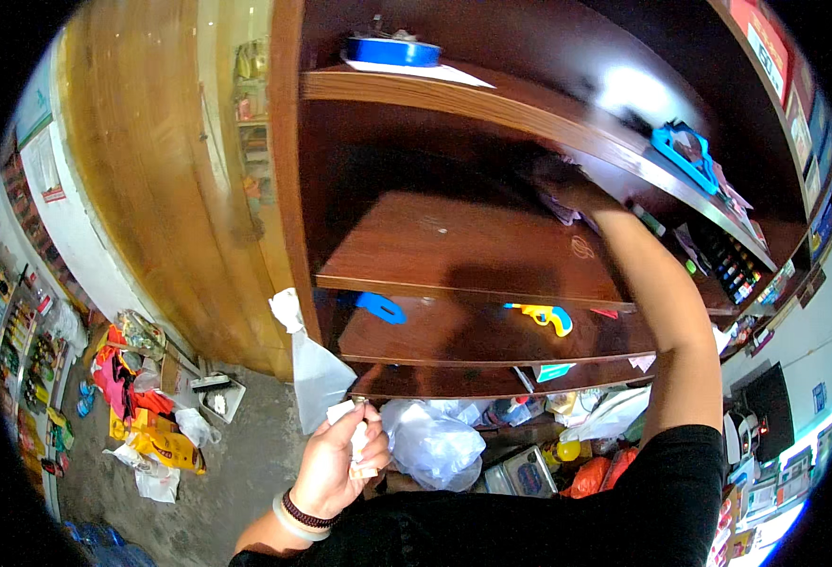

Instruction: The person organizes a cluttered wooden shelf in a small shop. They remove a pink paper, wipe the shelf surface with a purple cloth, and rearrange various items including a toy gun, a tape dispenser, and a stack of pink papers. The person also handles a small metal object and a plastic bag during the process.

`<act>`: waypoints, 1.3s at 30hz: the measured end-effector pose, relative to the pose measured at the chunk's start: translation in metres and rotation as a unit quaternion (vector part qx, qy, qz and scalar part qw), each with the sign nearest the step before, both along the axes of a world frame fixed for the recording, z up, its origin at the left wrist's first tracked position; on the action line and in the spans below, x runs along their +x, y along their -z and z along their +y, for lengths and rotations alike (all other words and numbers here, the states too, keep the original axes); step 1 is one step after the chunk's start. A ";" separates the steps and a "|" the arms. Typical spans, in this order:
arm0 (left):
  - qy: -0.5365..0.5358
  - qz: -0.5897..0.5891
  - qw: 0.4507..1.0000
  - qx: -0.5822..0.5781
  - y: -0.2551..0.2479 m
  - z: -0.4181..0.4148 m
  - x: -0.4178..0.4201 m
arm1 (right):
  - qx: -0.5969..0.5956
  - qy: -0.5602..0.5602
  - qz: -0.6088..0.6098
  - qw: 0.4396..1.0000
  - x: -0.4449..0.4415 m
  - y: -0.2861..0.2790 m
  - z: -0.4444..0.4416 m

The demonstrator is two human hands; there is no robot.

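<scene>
My left hand [348, 450] is closed around a small white item, possibly crumpled paper, below the front edge of the wooden shelves. My right hand [565, 181] reaches deep into a dark brown shelf compartment [416, 234], pressing a pinkish-purple cloth [561, 209] near the underside of the shelf above; shadow hides most of its fingers. A yellow and blue toy gun [543, 317] and a blue plastic piece [382, 307] lie on the shelf below. On the top shelf are a blue round object [392, 52] over white paper and a blue plastic frame [685, 156].
Small bottles [735, 266] stand at the right of the shelving. A clear plastic bag [430, 443] and a metal box [522, 475] sit below it. White plastic [313, 375] hangs at the left upright. Bags and packaging [153, 439] lie on the concrete floor [246, 439].
</scene>
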State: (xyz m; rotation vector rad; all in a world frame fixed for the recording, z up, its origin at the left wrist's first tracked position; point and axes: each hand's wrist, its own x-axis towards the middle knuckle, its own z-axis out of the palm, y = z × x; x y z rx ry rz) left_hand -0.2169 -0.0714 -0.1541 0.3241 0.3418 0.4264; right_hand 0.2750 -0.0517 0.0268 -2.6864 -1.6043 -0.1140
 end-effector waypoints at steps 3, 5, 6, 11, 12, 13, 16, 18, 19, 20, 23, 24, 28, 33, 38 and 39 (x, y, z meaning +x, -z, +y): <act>-0.025 -0.013 1.000 -0.009 0.008 0.010 -0.011 | 0.125 -0.054 -0.109 0.985 -0.029 0.015 0.029; -0.025 -0.025 0.999 -0.019 0.008 0.017 -0.014 | 0.071 -0.055 0.067 0.994 -0.023 0.001 0.046; -0.030 -0.029 0.999 -0.015 0.008 0.020 -0.016 | -0.009 -0.037 0.256 0.966 -0.034 -0.025 0.057; -0.013 -0.059 0.998 -0.021 0.007 0.031 -0.021 | 0.110 -0.104 -0.087 0.985 -0.143 0.011 0.125; -0.011 -0.066 0.997 -0.024 0.009 0.033 -0.021 | 0.114 -0.109 -0.069 0.985 -0.159 0.011 0.136; -0.008 -0.072 0.997 -0.025 0.012 0.034 -0.022 | 0.126 -0.143 -0.081 0.978 -0.168 0.013 0.149; -0.015 -0.058 0.998 -0.010 0.014 0.036 -0.025 | 0.164 -0.267 -0.184 0.932 -0.165 0.033 0.189; -0.027 -0.043 0.999 -0.002 0.014 0.035 -0.030 | 0.175 -0.296 -0.215 0.914 -0.166 0.044 0.203; -0.030 -0.040 0.999 -0.002 0.013 0.034 -0.031 | 0.176 -0.292 -0.204 0.918 -0.173 0.042 0.200; -0.032 -0.038 0.999 -0.002 0.012 0.032 -0.032 | 0.164 -0.249 -0.140 0.944 -0.176 0.037 0.193; -0.029 -0.043 0.999 0.002 0.008 0.020 -0.032 | 0.177 -0.195 -0.009 0.965 -0.203 0.016 0.150; -0.023 -0.043 0.999 0.003 0.007 0.016 -0.030 | 0.141 -0.216 -0.013 0.966 -0.208 0.010 0.136; 0.007 -0.040 0.999 0.006 0.002 0.000 -0.015 | 0.056 -0.304 0.159 0.938 -0.211 0.019 0.091; 0.045 -0.027 0.998 0.027 -0.005 -0.022 -0.003 | 0.119 -0.418 0.383 0.815 -0.264 0.002 0.002; 0.046 0.010 0.998 0.043 -0.010 -0.035 -0.006 | 0.164 -0.372 0.423 0.810 -0.252 -0.044 -0.031; 0.044 0.009 0.998 0.046 -0.010 -0.036 -0.009 | 0.175 -0.332 0.430 0.821 -0.243 -0.058 -0.035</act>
